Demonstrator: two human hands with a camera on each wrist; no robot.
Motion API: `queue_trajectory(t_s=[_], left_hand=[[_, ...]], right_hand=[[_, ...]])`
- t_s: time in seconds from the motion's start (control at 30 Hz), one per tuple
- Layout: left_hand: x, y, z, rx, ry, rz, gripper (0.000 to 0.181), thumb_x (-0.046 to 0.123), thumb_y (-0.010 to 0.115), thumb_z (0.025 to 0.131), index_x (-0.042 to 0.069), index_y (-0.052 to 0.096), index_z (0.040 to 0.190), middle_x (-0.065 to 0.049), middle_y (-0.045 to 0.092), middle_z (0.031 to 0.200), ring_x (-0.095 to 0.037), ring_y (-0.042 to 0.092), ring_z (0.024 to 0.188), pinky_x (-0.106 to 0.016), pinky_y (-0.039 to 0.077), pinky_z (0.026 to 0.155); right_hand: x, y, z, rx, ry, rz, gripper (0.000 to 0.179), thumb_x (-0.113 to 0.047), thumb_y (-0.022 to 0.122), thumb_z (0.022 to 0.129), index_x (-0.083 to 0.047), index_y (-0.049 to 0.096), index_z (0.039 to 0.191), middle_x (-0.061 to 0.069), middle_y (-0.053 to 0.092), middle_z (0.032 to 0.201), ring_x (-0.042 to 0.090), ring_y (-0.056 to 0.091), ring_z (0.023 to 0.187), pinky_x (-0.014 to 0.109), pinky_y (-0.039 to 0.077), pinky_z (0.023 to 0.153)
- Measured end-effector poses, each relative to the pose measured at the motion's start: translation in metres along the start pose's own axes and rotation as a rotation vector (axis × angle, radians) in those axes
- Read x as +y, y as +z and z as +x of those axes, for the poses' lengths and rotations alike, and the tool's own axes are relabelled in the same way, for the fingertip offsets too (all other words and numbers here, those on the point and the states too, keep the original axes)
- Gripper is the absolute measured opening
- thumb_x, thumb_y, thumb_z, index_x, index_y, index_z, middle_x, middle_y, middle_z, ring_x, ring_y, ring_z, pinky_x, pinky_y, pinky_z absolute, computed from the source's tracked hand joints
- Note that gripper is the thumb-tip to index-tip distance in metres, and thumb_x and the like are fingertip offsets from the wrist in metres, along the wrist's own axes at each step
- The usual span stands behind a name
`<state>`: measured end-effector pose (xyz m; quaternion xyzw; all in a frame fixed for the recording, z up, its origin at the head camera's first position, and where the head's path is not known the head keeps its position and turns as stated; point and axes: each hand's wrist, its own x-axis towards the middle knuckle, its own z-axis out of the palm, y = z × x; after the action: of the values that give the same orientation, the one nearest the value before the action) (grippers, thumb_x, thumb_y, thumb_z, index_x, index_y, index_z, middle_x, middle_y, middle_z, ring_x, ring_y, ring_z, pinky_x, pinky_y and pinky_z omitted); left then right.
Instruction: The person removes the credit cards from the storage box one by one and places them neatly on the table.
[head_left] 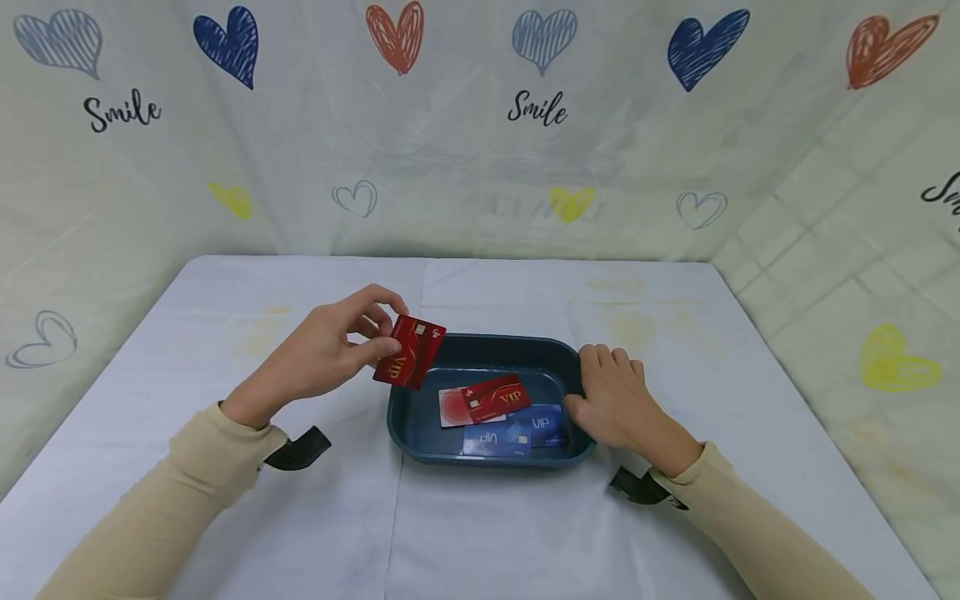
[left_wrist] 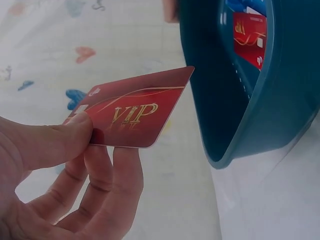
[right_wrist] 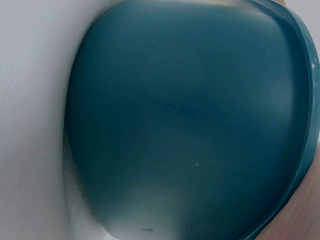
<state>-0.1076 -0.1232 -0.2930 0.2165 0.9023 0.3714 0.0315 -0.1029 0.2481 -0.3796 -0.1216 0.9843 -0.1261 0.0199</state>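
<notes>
Pinching red card (head_left: 412, 354) beside tray (head_left: 418, 427), blue cards (head_left: 495, 442) inside

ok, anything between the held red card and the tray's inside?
Nothing visible. The held red card, pinched in the left grip, overlaps the far left corner of the tray in the head view; other cards lie on its floor.

The left arm (head_left: 172, 492) and right arm (head_left: 757, 525) slant inward toward the far edge of the table (head_left: 480, 542). The left hand (head_left: 333, 342) pinches, thumb against fingers; the right hand (head_left: 618, 400), toward the right edge, grips with bent fingers.
</notes>
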Motion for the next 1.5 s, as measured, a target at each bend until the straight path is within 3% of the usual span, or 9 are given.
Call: queue_trajectory(t_s=[0.4, 0.8, 1.33, 1.5], left_hand=[[-0.011, -0.016, -0.009, 0.031, -0.048, 0.03, 0.034, 0.013, 0.069, 0.099, 0.024, 0.056, 0.128, -0.008, 0.068, 0.108, -0.026, 0.072, 0.102, -0.043, 0.063, 0.083], [-0.025, -0.032, -0.016, 0.043, -0.108, 0.001, 0.037, 0.014, 0.07, 0.099, 0.024, 0.055, 0.131, -0.01, 0.065, 0.109, -0.022, 0.074, 0.098, -0.042, 0.061, 0.086], [-0.062, -0.038, -0.022, 0.04, -0.206, -0.114, 0.042, 0.015, 0.069, 0.099, 0.018, 0.049, 0.137, -0.014, 0.061, 0.114, -0.023, 0.073, 0.097, -0.03, 0.064, 0.079], [-0.073, -0.038, -0.021, 0.028, -0.252, -0.146, 0.043, 0.016, 0.067, 0.1, 0.017, 0.047, 0.138, -0.016, 0.06, 0.116, -0.02, 0.074, 0.095, -0.033, 0.064, 0.081]], right_hand=[[0.001, 0.001, 0.002, 0.0, -0.005, -0.009, 0.026, -0.023, 0.054, 0.09, -0.003, 0.046, 0.105, 0.01, 0.046, 0.094, 0.03, 0.037, 0.089, 0.042, 0.025, 0.076], [-0.001, 0.0, 0.002, -0.001, 0.006, -0.003, 0.026, -0.022, 0.054, 0.089, -0.003, 0.046, 0.105, 0.011, 0.047, 0.095, 0.031, 0.038, 0.09, 0.043, 0.026, 0.076], [0.0, 0.002, 0.003, -0.006, 0.001, -0.01, 0.027, -0.023, 0.054, 0.09, -0.003, 0.046, 0.106, 0.011, 0.047, 0.096, 0.031, 0.038, 0.091, 0.042, 0.026, 0.076], [-0.001, 0.002, 0.003, -0.004, 0.003, -0.017, 0.026, -0.023, 0.054, 0.09, -0.003, 0.046, 0.106, 0.011, 0.046, 0.095, 0.03, 0.037, 0.089, 0.041, 0.024, 0.074]])
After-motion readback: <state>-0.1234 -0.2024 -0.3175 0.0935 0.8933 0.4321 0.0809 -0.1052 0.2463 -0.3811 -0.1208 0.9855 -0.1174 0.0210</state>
